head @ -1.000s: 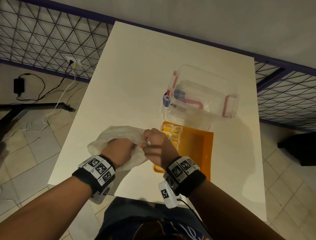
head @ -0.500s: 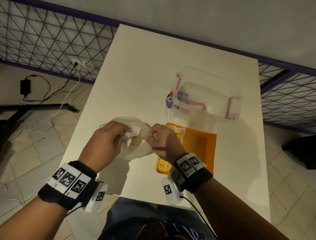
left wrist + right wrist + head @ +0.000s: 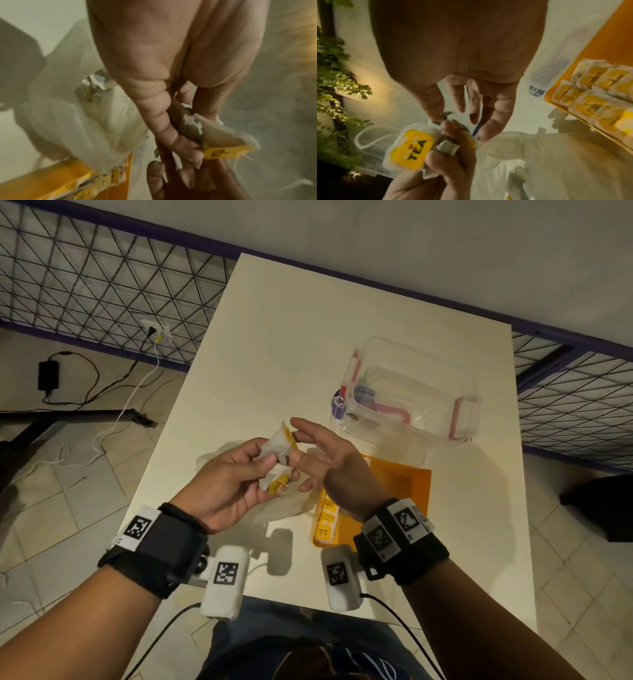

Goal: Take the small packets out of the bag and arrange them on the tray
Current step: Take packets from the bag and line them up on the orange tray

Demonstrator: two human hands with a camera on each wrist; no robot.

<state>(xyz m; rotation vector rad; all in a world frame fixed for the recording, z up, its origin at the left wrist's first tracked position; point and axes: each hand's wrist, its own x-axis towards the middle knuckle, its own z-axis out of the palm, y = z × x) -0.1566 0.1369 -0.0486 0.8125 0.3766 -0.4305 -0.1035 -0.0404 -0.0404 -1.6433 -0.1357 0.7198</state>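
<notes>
My left hand point(image 3: 270, 470) is raised above the table and grips a small bunch of white tea packets with yellow labels point(image 3: 278, 444). One label reads TEA point(image 3: 410, 148). My right hand point(image 3: 301, 455) faces it with straight, spread fingers, and its fingertips touch the packets point(image 3: 223, 152). The white plastic bag point(image 3: 291, 506) lies crumpled on the table below both hands, against the orange tray's left edge. The orange tray point(image 3: 407, 484) holds a row of several packets point(image 3: 325, 520) along its left side point(image 3: 594, 88). My right wrist hides part of that row.
A clear plastic box with red latches point(image 3: 411, 395) stands just behind the tray. The white table point(image 3: 274, 337) ends close to my body. Cables and a wall socket point(image 3: 156, 332) are on the floor to the left.
My left hand has lifted a bunch of packets out of the bag and turned palm up. My right hand has let go of the bag and spread its fingers. The bag has sunk onto the table.
</notes>
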